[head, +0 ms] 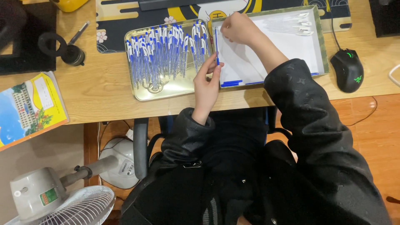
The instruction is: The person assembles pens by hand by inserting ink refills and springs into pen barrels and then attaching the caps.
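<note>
Blue-and-white pen (216,46) held between both hands above the wooden desk (100,87), over the seam where the two trays meet. Left hand (207,81) reaches up from the lap, wrist straight, palm turned inward; thumb and forefinger are pinched on the pen's lower end, remaining fingers loosely curled. Right hand (236,28) comes in from the right with the forearm angled across the white tray (318,39); its fingers are closed around the pen's upper end. Both black sleeves are pushed just clear of the wrists.

Pen orientation: long axis runs nearly straight away from the person, toward the far edge of the desk, very slightly tilted. Cannot tell which end carries the tip; it is too small.

Gold metal tray (143,93) just to the left of the hands holds a dense heap of matching blue-and-white pens (166,52), mostly lying with their long axes also away from the person. White tray holds a few white pen parts (298,23) at its far right corner and thin blue pieces (232,83) along its near edge.

Black computer mouse (347,68) sits right of the white tray, apart from it. Yellow-edged booklet (29,108) overhangs the desk's left corner.
</note>
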